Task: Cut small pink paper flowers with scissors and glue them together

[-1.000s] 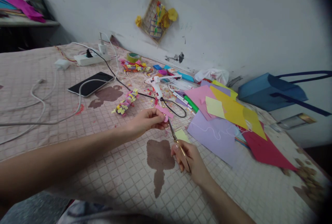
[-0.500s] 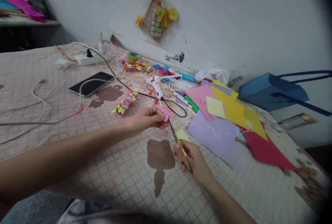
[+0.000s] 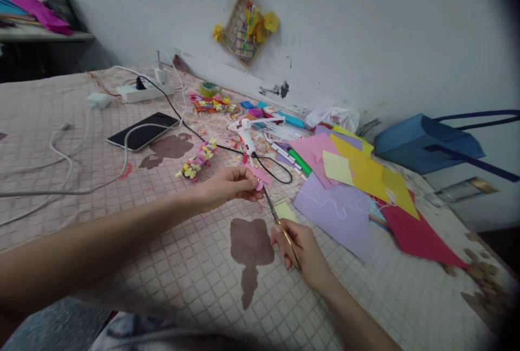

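A small piece of pink paper [image 3: 259, 176] is pinched by the fingers of the left hand [image 3: 227, 188], above the table-like surface and close to its middle. The paper is thin and matte: a narrow strip slants up and to the right, and a small rounded lobe hangs at its lower end. Slim metal scissors [image 3: 279, 226] with gold-toned shanks are gripped by the closed fingers of the right hand [image 3: 303, 251]. The pointed blades are angled up toward the paper and reach its lower edge; whether they are open or cutting cannot be told.

Both forearms are held over a pale, grid-patterned cloth [image 3: 195, 280] marked by a brown stain [image 3: 251, 248]. Flat sheets of coloured card are fanned out to the right, with lilac [image 3: 331, 215], yellow [image 3: 361, 172], crimson [image 3: 418, 237] and pink [image 3: 311, 156] overlapping. A strand of paper flowers [image 3: 199, 158] is laid just beyond the left hand, and a white glue gun [image 3: 246, 135] with a black cord is placed farther back. A glossy black smartphone [image 3: 142, 131] is crossed by a white cable [image 3: 95, 169].
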### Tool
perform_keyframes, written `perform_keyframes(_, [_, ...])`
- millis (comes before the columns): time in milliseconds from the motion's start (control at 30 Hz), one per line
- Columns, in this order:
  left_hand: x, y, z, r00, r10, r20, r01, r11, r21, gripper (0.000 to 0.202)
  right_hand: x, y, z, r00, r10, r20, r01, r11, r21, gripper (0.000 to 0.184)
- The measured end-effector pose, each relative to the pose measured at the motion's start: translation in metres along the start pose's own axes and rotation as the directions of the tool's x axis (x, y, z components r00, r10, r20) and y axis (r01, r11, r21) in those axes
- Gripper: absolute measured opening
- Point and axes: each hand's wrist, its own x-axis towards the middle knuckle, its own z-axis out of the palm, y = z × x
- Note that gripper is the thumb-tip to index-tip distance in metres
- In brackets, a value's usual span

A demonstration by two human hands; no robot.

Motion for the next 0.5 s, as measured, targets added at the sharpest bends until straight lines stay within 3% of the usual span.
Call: perform_keyframes(500, [-0.0001, 0.0001, 0.0005, 1.0, -0.017, 0.0, 0.017, 1.0, 0.006, 0.016, 0.0004, -0.0001, 0.0006, 1.0, 0.016, 0.02, -0.017, 0.999, 0.035, 0.04])
